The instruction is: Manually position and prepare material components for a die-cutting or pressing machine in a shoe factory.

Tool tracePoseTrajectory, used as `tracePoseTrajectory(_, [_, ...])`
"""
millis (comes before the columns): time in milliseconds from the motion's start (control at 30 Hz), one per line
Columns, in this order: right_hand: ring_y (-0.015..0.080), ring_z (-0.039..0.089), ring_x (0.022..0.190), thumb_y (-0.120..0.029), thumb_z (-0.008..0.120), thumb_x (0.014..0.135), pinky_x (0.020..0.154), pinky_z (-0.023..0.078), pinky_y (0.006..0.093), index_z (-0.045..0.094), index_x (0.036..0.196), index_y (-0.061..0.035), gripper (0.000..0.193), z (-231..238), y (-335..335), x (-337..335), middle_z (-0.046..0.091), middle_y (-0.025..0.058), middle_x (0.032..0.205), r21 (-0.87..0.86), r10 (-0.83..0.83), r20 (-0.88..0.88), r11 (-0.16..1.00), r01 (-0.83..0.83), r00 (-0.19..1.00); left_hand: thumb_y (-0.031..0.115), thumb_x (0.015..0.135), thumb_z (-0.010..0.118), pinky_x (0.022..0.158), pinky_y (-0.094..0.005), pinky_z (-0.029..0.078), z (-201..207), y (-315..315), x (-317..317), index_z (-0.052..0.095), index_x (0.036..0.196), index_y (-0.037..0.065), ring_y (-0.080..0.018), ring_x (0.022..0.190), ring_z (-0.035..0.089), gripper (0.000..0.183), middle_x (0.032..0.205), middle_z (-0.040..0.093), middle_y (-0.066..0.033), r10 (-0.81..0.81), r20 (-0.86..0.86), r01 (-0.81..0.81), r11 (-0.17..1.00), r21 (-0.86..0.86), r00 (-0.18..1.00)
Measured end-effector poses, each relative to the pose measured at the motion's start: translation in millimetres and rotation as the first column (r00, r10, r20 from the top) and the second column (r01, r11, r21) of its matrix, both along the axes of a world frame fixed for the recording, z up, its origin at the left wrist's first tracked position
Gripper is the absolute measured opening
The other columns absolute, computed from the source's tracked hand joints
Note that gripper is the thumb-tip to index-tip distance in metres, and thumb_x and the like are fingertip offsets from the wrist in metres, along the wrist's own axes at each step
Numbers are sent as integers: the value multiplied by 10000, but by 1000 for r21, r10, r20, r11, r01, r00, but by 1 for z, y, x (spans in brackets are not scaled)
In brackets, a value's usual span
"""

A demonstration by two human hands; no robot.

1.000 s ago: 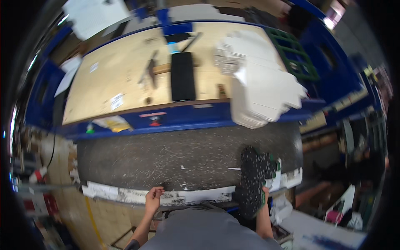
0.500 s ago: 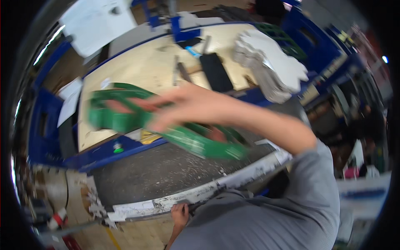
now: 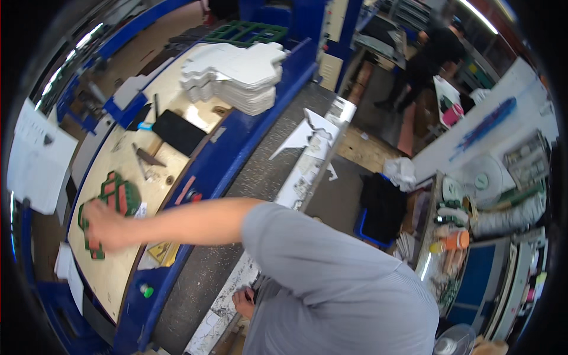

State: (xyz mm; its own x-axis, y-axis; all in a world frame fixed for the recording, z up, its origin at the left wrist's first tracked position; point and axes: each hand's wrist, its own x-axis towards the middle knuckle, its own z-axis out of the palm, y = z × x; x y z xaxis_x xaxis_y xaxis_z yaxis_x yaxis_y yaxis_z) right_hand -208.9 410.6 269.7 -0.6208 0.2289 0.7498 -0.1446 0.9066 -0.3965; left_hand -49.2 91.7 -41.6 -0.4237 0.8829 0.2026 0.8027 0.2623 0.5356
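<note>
A green cutting die (image 3: 121, 195) with pinkish-red filling lies on the pale board (image 3: 97, 284) at the left. Over its near end is my right hand (image 3: 109, 228), reached across the bench and blurred; its fingers appear closed on the die's frame, though they are partly hidden. My left hand (image 3: 244, 300) stays low by my body, with fingers curled over the whitish front edge (image 3: 222, 307) of the dark bench top. A flat black pad (image 3: 179, 132) and a dark pointed blade-like piece (image 3: 151, 157) lie farther along the board.
A stack of white irregular-edged sheets (image 3: 236, 74) stands at the board's far end, before another green frame (image 3: 242, 34). Blue machine rails (image 3: 236, 160) border the board. White offcuts (image 3: 307, 133) lie on the dark surface. A person in black (image 3: 435, 53) is at the back right.
My view has swung right. The green cutting die, held in the air by my right hand before, is now down on the pale board. My left hand remains at the bench edge.
</note>
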Motion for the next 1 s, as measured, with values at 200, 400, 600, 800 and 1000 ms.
tracePoseTrajectory(200, [243, 615, 897, -263, 663, 829, 751, 476, 365, 676, 877, -86, 184, -107, -45, 285, 649, 96, 897, -354, 320, 97, 896, -268, 942, 203, 847, 581, 613, -451, 380, 24, 34, -4, 531, 614, 14, -332, 695, 494, 304, 686, 509, -123, 100, -13, -100, 995, -4, 995])
tracePoseTrajectory(400, [304, 648, 823, -194, 618, 820, 741, 505, 381, 651, 979, -22, 237, -228, 141, 548, 664, 174, 891, -363, -696, 642, 94, 927, 321, 239, 840, 580, 560, -457, 409, 54, 81, -1, 574, 590, 10, -357, 610, 543, 339, 598, 540, -144, 121, -64, -133, 960, -246, 991])
tracePoseTrajectory(600, [403, 402, 1218, -405, 792, 596, 1007, 273, 579, 445, 1295, -29, 867, -271, 271, 616, 501, 213, 1247, 187, -415, 909, 336, 923, -33, 226, 835, 611, 700, -438, 476, 88, 301, 148, 633, 812, 53, -341, 827, 590, 176, 904, 619, -158, -451, 76, 449, 893, 42, 889])
tracePoseTrajectory(800, [408, 406, 1207, -406, 831, 496, 987, 289, 558, 549, 1187, -17, 841, -256, 282, 610, 502, 245, 1210, 47, -258, 964, 380, 924, 57, 298, 792, 679, 1010, -525, 289, 57, 515, 240, 360, 1400, 72, -386, 1226, 365, 723, 1425, 311, -204, -211, -82, 209, 977, -28, 974])
tracePoseTrajectory(1000, [390, 537, 1069, -373, 830, 535, 895, 439, 429, 564, 1105, -3, 730, -256, 299, 637, 606, 230, 1062, -257, -176, 903, 512, 820, 392, 390, 702, 755, 973, -497, 289, 98, 528, 250, 576, 1158, 61, -348, 1169, 413, 590, 1250, 481, -181, -244, -74, 195, 895, -400, 967])
